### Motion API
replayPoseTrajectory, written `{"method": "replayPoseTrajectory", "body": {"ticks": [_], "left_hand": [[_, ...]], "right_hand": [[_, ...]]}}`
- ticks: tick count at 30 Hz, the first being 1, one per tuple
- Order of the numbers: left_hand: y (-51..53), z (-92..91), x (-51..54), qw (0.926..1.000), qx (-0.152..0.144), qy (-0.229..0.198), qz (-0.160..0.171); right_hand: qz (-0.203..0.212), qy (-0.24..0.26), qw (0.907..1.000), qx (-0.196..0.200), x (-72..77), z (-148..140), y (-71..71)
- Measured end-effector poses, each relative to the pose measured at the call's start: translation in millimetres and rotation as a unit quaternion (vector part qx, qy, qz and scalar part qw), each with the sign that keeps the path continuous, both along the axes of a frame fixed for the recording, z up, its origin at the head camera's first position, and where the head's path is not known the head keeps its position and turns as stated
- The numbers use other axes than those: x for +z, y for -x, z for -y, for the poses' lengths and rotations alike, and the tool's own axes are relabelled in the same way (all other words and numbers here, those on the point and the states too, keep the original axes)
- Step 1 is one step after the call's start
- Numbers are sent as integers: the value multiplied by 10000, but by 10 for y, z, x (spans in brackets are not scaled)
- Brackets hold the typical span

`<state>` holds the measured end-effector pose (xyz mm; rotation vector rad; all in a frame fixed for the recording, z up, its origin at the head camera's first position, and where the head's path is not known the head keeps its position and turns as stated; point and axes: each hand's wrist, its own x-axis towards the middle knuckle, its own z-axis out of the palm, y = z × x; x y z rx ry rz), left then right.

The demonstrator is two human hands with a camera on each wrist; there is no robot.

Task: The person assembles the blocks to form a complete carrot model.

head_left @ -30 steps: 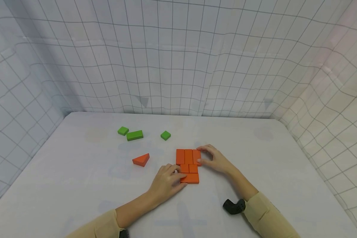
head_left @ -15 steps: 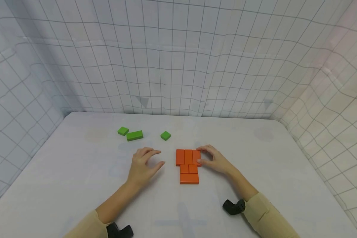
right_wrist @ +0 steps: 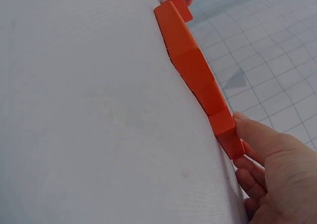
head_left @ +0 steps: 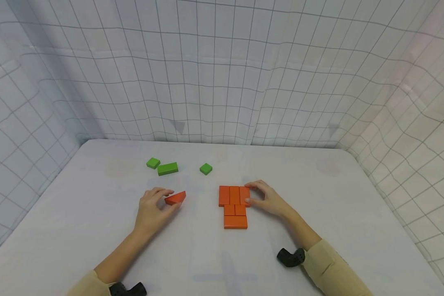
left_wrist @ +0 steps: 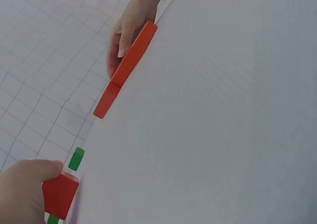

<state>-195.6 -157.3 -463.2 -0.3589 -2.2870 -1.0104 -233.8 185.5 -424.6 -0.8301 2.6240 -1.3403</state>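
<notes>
In the head view, the left hand (head_left: 151, 211) has its thumb and fingers around an orange triangular block (head_left: 175, 198) on the left of the table. The left wrist view shows the thumb against that block (left_wrist: 61, 195). To the right, orange blocks (head_left: 234, 195) lie flat and touching: three upright ones side by side, two small ones below, and a wide one (head_left: 235, 222) at the near end. The right hand (head_left: 269, 200) pinches the far right block (head_left: 244, 193) at its edges, and the right wrist view shows its thumb and fingers (right_wrist: 282, 172) at the row's end.
Beyond the hands lie a small green block (head_left: 153, 163), a longer green block (head_left: 167, 169) beside it and another small green block (head_left: 206, 169). The white table (head_left: 303, 164) meets gridded white curtains at its back and sides. Each wrist bears a black device.
My left hand has left the wide orange block, moved left and closed its thumb and fingers around the triangular block. The right hand has stayed in place.
</notes>
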Motion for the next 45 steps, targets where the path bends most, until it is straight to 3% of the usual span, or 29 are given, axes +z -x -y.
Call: {"method": "replayPoseTrajectory", "body": {"ticks": [6, 13, 17, 25, 29, 37, 45], "left_hand": [[2, 16, -42, 9996, 23, 209, 190], [15, 19, -69, 9995, 29, 302, 130], [5, -49, -34, 9997, -129, 211, -23], [-108, -463, 97, 9952, -807, 383, -399], [-200, -704, 130, 9911, -1176, 522, -346], [-341, -1079, 62, 9797, -1849, 669, -393], [-389, -1231, -11, 9749, -2012, 847, -428]], "right_hand": [[-48, -22, 10000, 5, -12, 1, 7], [90, 29, 9999, 47, 16, 9, 6], [112, 19, 9999, 49, 23, 10, 3], [88, 49, 9999, 18, 15, 8, 5], [73, 54, 10000, 0, 9, 8, 4], [11, 47, 10000, -62, 2, 10, 4], [41, 25, 10000, -26, -3, 2, 4]]}}
